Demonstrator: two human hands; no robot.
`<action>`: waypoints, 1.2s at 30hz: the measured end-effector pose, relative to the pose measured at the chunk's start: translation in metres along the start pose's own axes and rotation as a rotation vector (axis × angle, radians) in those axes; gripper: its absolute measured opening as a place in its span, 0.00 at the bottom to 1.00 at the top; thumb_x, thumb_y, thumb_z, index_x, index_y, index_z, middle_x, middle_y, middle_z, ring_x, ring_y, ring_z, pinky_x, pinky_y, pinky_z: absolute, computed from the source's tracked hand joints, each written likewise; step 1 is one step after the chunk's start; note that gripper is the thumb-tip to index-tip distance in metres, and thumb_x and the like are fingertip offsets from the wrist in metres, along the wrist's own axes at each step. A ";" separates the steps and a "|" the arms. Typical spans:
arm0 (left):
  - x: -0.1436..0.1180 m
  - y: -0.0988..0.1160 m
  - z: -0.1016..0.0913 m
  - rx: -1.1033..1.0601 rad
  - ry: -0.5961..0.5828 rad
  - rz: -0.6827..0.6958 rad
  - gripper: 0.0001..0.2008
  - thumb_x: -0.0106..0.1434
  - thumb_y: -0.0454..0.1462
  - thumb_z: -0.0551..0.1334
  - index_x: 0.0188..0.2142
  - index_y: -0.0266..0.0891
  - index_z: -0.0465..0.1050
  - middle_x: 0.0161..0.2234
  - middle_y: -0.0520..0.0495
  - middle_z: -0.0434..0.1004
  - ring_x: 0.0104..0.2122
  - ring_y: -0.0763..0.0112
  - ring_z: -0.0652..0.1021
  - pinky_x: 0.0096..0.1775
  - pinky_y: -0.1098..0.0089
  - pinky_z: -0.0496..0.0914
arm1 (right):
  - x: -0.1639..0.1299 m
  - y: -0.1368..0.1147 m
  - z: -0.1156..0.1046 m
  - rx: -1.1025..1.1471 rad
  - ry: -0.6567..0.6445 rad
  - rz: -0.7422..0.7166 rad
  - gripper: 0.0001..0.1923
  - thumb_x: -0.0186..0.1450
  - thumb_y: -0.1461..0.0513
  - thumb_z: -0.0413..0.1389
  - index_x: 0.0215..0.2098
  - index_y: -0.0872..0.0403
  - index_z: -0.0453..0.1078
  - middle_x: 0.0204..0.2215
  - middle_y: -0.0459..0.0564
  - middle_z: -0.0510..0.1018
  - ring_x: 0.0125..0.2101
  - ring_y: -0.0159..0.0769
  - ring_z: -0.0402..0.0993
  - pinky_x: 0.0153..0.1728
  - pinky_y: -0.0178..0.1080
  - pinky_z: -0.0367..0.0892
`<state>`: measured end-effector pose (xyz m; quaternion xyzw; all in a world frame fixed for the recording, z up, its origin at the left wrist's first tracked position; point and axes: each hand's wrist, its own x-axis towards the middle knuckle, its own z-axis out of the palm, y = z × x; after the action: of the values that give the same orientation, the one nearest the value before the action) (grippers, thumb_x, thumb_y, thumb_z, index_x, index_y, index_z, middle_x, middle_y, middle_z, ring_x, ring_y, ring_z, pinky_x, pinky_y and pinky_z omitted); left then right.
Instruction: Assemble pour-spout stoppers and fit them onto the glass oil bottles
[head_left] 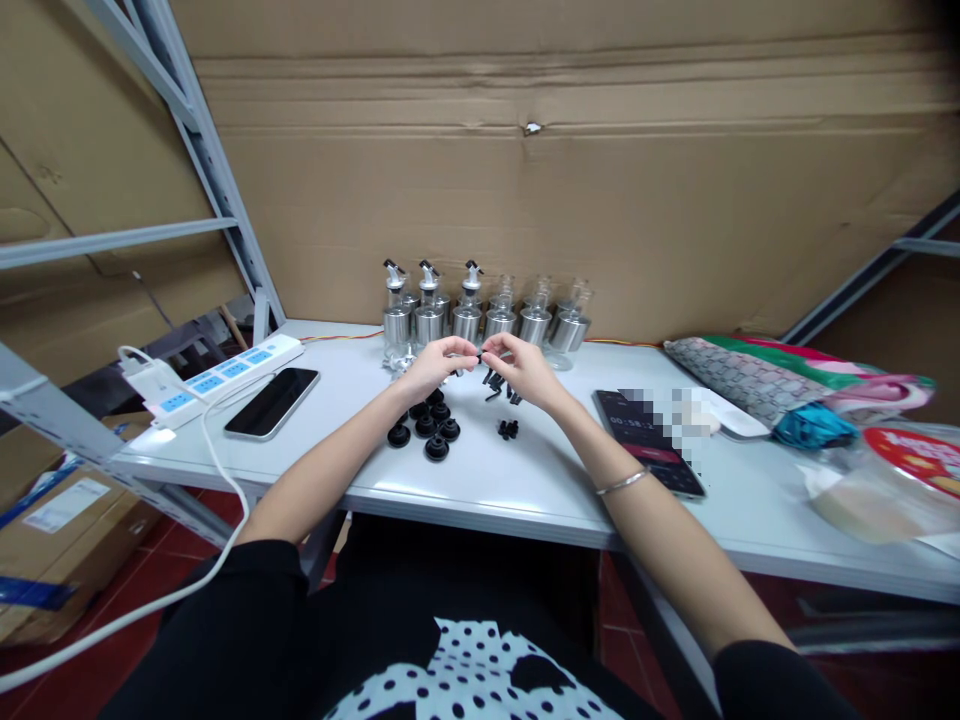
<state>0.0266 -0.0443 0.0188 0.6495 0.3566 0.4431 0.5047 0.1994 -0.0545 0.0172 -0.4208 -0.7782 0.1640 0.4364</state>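
Observation:
My left hand [439, 366] and my right hand [523, 368] meet over the white table [480, 480], fingertips pinched together on a small black plastic part [480, 356]. Several round black caps [429, 428] lie just under my left hand. A few small black pieces [508, 429] and thin black spout parts [496, 384] lie beneath my right hand. Behind the hands stands a row of glass and steel dispenser bottles [484, 318]; the three on the left carry black pourer tops, the others have none that I can see.
A black phone [271, 402] and a white power strip [217, 372] with cable lie at left. A second phone [651, 440] lies at right, beside a patterned bag [757, 378] and plastic packaging [892, 480]. Cardboard sheets form the back wall; metal shelving frames both sides.

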 end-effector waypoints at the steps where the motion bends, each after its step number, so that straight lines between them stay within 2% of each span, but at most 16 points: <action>1: 0.000 0.000 0.000 -0.003 -0.008 0.003 0.08 0.49 0.34 0.66 0.30 0.35 0.71 0.23 0.54 0.72 0.26 0.78 0.70 0.31 0.73 0.59 | 0.000 0.000 0.000 -0.011 -0.001 -0.006 0.08 0.60 0.59 0.52 0.34 0.55 0.67 0.29 0.49 0.75 0.32 0.33 0.70 0.33 0.36 0.66; 6: 0.000 -0.003 0.001 -0.025 -0.061 0.000 0.07 0.51 0.34 0.64 0.31 0.34 0.69 0.24 0.53 0.73 0.25 0.77 0.73 0.33 0.72 0.63 | 0.000 -0.004 0.001 -0.055 -0.014 -0.050 0.08 0.62 0.60 0.51 0.34 0.55 0.68 0.32 0.50 0.74 0.33 0.34 0.70 0.34 0.36 0.66; 9: 0.000 -0.005 0.001 -0.012 -0.048 0.019 0.08 0.51 0.35 0.65 0.30 0.34 0.68 0.23 0.52 0.74 0.26 0.77 0.73 0.33 0.72 0.63 | 0.000 -0.005 0.001 -0.061 -0.008 -0.044 0.07 0.62 0.60 0.51 0.34 0.54 0.69 0.32 0.50 0.76 0.34 0.34 0.71 0.34 0.35 0.66; 13: 0.001 -0.004 0.001 -0.089 -0.027 0.012 0.14 0.47 0.34 0.69 0.32 0.34 0.68 0.27 0.51 0.76 0.28 0.76 0.75 0.36 0.71 0.66 | 0.000 -0.006 0.001 -0.010 -0.020 -0.029 0.08 0.62 0.60 0.52 0.34 0.55 0.70 0.29 0.48 0.78 0.31 0.33 0.72 0.35 0.36 0.66; 17: 0.001 -0.003 0.002 -0.097 -0.021 0.007 0.17 0.43 0.32 0.71 0.33 0.33 0.69 0.26 0.51 0.76 0.28 0.75 0.76 0.35 0.71 0.68 | 0.000 -0.006 0.000 -0.001 0.010 -0.033 0.07 0.60 0.61 0.54 0.32 0.54 0.73 0.31 0.49 0.78 0.32 0.35 0.73 0.35 0.36 0.67; 22: 0.003 -0.003 0.003 -0.083 0.026 0.072 0.17 0.42 0.30 0.71 0.31 0.33 0.68 0.25 0.51 0.76 0.27 0.76 0.76 0.33 0.72 0.69 | 0.000 -0.008 -0.001 -0.045 0.053 -0.042 0.07 0.60 0.61 0.54 0.31 0.55 0.73 0.29 0.50 0.78 0.30 0.34 0.71 0.34 0.35 0.65; 28: 0.004 -0.004 0.002 -0.068 0.030 0.107 0.14 0.43 0.32 0.71 0.28 0.33 0.69 0.26 0.50 0.75 0.27 0.77 0.75 0.33 0.73 0.69 | -0.001 -0.013 -0.001 -0.115 0.016 -0.024 0.07 0.61 0.62 0.51 0.31 0.55 0.71 0.28 0.49 0.76 0.28 0.33 0.68 0.33 0.34 0.63; 36: 0.003 -0.005 0.003 -0.044 -0.008 0.117 0.14 0.45 0.35 0.70 0.30 0.33 0.69 0.26 0.50 0.76 0.28 0.76 0.76 0.33 0.72 0.69 | 0.001 -0.010 -0.002 -0.006 0.086 -0.014 0.08 0.60 0.60 0.52 0.30 0.55 0.70 0.26 0.48 0.74 0.26 0.32 0.66 0.30 0.34 0.61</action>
<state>0.0302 -0.0415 0.0141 0.6598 0.3061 0.4769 0.4935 0.1952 -0.0603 0.0250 -0.4235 -0.7620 0.1405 0.4694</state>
